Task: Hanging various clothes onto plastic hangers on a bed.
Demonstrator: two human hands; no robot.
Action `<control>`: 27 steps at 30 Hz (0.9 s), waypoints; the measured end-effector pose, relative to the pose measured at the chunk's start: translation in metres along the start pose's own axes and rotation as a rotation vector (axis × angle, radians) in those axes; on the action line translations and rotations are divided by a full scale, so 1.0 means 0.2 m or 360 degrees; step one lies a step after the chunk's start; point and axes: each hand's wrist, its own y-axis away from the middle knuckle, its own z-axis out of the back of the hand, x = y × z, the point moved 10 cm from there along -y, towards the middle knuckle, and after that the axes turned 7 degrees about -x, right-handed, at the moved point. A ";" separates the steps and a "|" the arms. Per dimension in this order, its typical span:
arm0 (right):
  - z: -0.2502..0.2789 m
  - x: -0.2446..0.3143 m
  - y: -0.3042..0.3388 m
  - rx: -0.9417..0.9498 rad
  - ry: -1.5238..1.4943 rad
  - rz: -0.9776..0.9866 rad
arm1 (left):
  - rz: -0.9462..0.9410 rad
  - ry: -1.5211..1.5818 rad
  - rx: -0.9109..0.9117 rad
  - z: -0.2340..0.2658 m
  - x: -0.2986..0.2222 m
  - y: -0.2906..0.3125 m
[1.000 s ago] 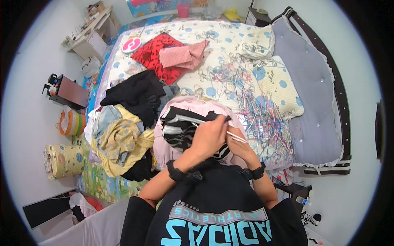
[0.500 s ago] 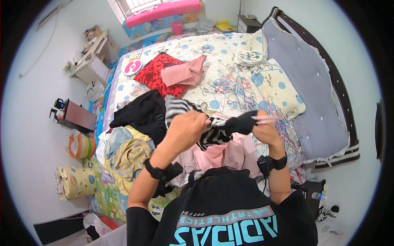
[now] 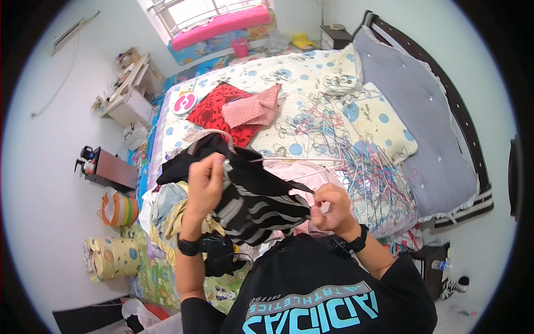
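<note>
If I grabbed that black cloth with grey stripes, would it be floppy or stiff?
Probably floppy: the black cloth with grey stripes bends and sags between the left hand and right hand. It's likely light, since the two hands hold it up off the bed.

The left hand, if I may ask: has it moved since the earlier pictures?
Yes, the left hand has moved left: it was toward the red cloth's right end and is now below its left part.
</note>
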 end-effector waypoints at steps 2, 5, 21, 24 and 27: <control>-0.12 -0.04 0.02 0.0133 0.0161 0.0098 | -0.0047 0.0015 -0.0144 0.20 -0.04 -0.03; -0.31 -0.23 0.02 0.0242 0.0169 -0.0124 | -0.0062 0.0036 -0.0271 0.49 -0.09 -0.02; -1.26 0.66 0.15 0.1302 -0.1505 0.0347 | -0.0056 0.0106 -0.1400 1.48 0.09 0.58; -1.21 0.55 0.28 0.1591 -0.1226 0.0320 | -0.0076 -0.0248 -0.1560 1.62 0.05 0.73; -1.14 0.23 0.17 0.1463 -0.0823 0.0380 | 0.0190 0.0169 -0.1477 1.65 0.09 0.82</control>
